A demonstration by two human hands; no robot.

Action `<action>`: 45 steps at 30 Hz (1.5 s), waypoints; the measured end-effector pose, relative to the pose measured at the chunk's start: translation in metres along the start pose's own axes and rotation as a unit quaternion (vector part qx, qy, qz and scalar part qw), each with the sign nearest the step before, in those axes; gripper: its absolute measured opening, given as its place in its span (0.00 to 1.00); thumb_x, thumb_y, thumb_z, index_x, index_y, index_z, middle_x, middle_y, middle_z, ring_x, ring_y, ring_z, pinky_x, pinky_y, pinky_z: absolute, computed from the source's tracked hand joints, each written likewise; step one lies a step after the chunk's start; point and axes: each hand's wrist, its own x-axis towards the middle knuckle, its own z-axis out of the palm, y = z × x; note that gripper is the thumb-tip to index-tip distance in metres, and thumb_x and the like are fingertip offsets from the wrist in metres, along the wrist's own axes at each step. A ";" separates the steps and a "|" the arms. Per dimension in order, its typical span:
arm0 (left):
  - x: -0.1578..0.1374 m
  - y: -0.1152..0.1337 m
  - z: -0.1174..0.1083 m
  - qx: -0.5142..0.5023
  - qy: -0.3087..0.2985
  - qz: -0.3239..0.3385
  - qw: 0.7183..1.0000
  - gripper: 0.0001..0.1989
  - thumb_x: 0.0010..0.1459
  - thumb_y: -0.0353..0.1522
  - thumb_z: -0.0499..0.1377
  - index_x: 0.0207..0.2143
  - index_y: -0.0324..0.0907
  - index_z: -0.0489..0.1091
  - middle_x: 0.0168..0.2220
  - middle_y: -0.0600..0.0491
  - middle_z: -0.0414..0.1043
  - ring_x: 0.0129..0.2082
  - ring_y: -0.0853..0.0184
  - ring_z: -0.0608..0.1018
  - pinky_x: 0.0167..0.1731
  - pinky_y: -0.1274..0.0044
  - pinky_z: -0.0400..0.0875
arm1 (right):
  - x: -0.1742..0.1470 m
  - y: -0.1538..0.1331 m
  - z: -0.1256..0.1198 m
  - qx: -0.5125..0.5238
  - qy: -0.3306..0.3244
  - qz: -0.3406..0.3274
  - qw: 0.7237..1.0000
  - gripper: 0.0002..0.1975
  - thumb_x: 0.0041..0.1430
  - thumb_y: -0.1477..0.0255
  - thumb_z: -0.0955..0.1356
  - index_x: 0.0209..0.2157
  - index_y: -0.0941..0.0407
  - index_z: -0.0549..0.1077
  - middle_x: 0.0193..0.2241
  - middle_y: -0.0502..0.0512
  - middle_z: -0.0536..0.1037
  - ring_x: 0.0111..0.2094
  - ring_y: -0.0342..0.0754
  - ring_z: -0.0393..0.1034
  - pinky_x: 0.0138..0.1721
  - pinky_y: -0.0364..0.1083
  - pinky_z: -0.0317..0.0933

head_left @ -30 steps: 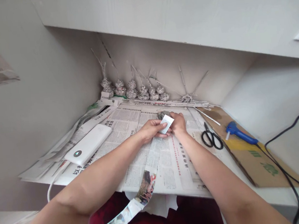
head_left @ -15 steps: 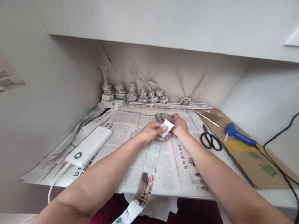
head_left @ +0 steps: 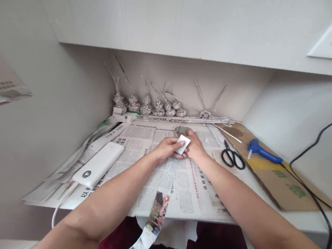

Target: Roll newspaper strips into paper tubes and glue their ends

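Note:
A small white piece of paper [head_left: 183, 144] is pinched in my left hand [head_left: 168, 149], thumb on top and fingers beneath. Close against its right side is my right hand [head_left: 195, 143], fingers curled and partly hidden behind the paper; what they grip I cannot make out. Just beyond the right fingers lies a grey rounded thing [head_left: 181, 130], perhaps cloth, partly covered. A long printed paper strip [head_left: 158, 214] runs below my hands and hangs over the table's front edge; whether it joins the white piece is unclear.
Newspaper sheets [head_left: 140, 142] cover the table. At left lies a white power bank [head_left: 99, 163] with a cable. Black scissors [head_left: 232, 158] and a blue glue gun [head_left: 263, 153] on cardboard [head_left: 288, 191] are at right. Several woven paper gourds [head_left: 146, 106] and paper rods [head_left: 183, 118] line the back.
My right hand has drawn slightly back and left, away from the grey thing and closer to the white paper. My left hand keeps its pinch; the view has shifted slightly.

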 end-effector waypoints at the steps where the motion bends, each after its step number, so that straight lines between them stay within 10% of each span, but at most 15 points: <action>1: 0.000 0.000 0.000 -0.002 0.007 0.000 1.000 0.21 0.49 0.42 0.63 0.39 0.34 0.72 0.34 0.43 0.75 0.28 0.67 0.78 0.27 0.78 0.74 | -0.001 0.000 0.000 -0.011 0.003 -0.011 1.000 0.18 0.46 0.63 0.69 0.42 0.51 0.74 0.36 0.56 0.67 0.38 0.52 0.60 0.34 0.45 0.55; 10: 0.002 -0.001 0.001 0.005 0.018 -0.010 1.000 0.24 0.44 0.42 0.65 0.38 0.33 0.72 0.32 0.44 0.75 0.28 0.68 0.77 0.29 0.76 0.74 | -0.006 0.027 -0.011 0.018 -0.047 -0.081 0.995 0.12 0.53 0.73 0.64 0.38 0.53 0.76 0.40 0.57 0.72 0.42 0.51 0.62 0.45 0.47 0.54; 32: 0.002 -0.003 0.003 -0.013 0.028 -0.033 0.999 0.20 0.47 0.40 0.64 0.38 0.35 0.71 0.31 0.46 0.75 0.28 0.67 0.78 0.27 0.77 0.75 | -0.002 0.017 -0.028 -0.043 0.098 -0.022 0.994 0.22 0.59 0.70 0.60 0.56 0.48 0.63 0.54 0.59 0.60 0.51 0.56 0.56 0.49 0.50 0.53; 39: 0.001 -0.003 0.004 -0.008 0.010 -0.030 0.999 0.20 0.47 0.40 0.64 0.39 0.34 0.71 0.31 0.46 0.74 0.29 0.67 0.78 0.28 0.77 0.74 | 0.038 0.027 -0.032 -0.129 -0.153 0.029 0.979 0.43 0.45 0.65 0.70 0.61 0.41 0.50 0.63 0.56 0.43 0.58 0.67 0.48 0.50 0.57 0.51; 45: 0.002 -0.003 0.003 -0.003 0.013 -0.024 1.000 0.20 0.46 0.40 0.65 0.38 0.34 0.71 0.30 0.47 0.74 0.29 0.67 0.78 0.29 0.76 0.74 | 0.033 0.026 -0.026 -0.170 -0.091 -0.021 0.981 0.27 0.47 0.62 0.68 0.50 0.53 0.67 0.53 0.63 0.63 0.52 0.62 0.55 0.46 0.54 0.53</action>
